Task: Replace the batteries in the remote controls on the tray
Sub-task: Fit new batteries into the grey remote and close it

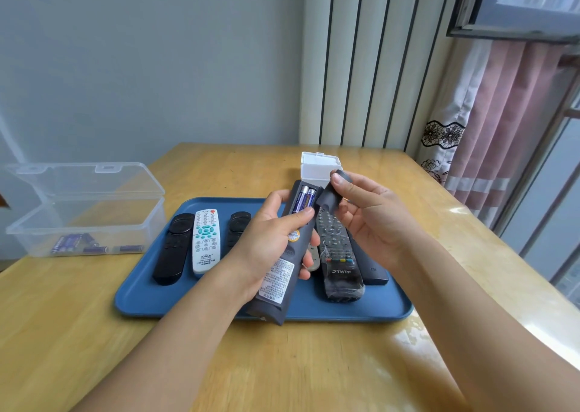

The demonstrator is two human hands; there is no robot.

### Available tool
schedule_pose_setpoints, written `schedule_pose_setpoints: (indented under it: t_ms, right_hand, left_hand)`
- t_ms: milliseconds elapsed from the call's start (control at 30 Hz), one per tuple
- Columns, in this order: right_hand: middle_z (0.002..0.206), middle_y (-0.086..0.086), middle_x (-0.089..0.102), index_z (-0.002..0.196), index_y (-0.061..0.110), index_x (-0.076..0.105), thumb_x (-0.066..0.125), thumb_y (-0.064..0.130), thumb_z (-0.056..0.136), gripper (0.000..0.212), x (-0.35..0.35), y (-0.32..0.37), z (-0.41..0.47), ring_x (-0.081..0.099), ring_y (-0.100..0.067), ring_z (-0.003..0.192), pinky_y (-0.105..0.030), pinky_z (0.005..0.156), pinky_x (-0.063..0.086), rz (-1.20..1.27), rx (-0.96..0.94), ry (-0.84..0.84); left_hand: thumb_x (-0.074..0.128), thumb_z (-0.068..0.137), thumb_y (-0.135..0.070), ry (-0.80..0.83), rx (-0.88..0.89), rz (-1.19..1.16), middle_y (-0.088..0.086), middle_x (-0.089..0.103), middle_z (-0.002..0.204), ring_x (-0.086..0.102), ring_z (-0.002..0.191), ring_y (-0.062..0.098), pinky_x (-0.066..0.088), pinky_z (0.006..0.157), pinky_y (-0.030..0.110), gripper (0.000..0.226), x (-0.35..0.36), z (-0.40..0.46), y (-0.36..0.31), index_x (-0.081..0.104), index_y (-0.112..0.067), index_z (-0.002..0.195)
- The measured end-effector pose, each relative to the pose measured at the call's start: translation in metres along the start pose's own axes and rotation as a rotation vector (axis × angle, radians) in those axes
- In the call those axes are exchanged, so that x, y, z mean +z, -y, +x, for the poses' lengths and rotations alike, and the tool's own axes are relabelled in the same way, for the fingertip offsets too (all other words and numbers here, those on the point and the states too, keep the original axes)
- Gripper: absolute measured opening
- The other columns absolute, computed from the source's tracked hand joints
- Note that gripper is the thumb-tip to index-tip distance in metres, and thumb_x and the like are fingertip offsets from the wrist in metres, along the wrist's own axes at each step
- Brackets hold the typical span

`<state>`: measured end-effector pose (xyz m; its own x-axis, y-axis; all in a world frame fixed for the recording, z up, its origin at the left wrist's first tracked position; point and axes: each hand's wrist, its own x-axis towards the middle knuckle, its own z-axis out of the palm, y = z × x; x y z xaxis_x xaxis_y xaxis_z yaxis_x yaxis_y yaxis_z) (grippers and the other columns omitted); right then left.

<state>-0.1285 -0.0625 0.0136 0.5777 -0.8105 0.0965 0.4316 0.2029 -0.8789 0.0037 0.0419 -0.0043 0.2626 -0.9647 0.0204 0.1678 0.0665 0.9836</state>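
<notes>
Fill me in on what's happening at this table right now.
A person is changing remote batteries. The left hand grips a dark grey remote held back-up over the blue tray, its compartment open with two batteries inside. The right hand pinches the removed battery cover. More remotes lie on the tray; loose batteries sit in the clear box.

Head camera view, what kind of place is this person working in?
Probably a room in a home: a wooden table stands by a window with pink curtains, and a white radiator runs up the wall. A blue tray of remotes sits on the table.
</notes>
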Motion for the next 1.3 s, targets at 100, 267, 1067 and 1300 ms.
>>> schedule_pose_setpoints:
  t_ms: [100, 267, 1067, 1300]
  right_hand:
    - [0.103, -0.016, 0.066, 0.106, 0.003, 0.070, 0.078, 0.014, 0.074, 0.034, 0.003, 0.001, -0.001, 0.067, -0.014, 0.075, -0.019, 0.069, 0.057, -0.031, -0.045, -0.018]
    - [0.089, -0.008, 0.072, 0.104, 0.003, 0.073, 0.075, 0.010, 0.085, 0.021, 0.004, 0.001, -0.001, 0.062, -0.005, 0.062, -0.018, 0.060, 0.049, -0.306, -0.171, -0.088]
    - [0.097, 0.001, 0.065, 0.099, 0.022, 0.078, 0.082, 0.030, 0.081, 0.021, -0.001, -0.018, 0.006, 0.059, -0.009, 0.081, -0.025, 0.081, 0.049, -1.060, -0.417, -0.007]
    - [0.095, 0.008, 0.068, 0.103, 0.022, 0.077, 0.078, 0.036, 0.083, 0.024, 0.003, -0.024, 0.005, 0.062, -0.011, 0.089, -0.036, 0.082, 0.054, -1.091, -0.460, -0.004]
  left_hand:
    - [0.061, 0.101, -0.023, 0.023, 0.007, 0.077, 0.013, 0.064, 0.075, 0.056, 0.051, 0.027, 0.050, 0.048, 0.032, 0.019, -0.001, 0.001, 0.003, 0.053, -0.028, 0.117]
    - [0.060, 0.101, -0.025, 0.075, 0.016, 0.139, 0.014, 0.065, 0.077, 0.057, 0.052, 0.027, 0.050, 0.046, 0.032, 0.020, -0.001, 0.000, 0.004, 0.051, -0.028, 0.119]
    - [0.079, 0.080, 0.005, 0.101, 0.054, 0.165, 0.015, 0.063, 0.082, 0.053, 0.056, 0.026, 0.049, 0.047, 0.032, 0.057, -0.006, 0.004, 0.018, 0.052, -0.022, 0.122]
    - [0.072, 0.084, 0.009, 0.082, 0.023, 0.134, 0.016, 0.060, 0.082, 0.051, 0.050, 0.023, 0.048, 0.042, 0.031, 0.053, -0.006, -0.001, 0.013, 0.050, -0.022, 0.120]
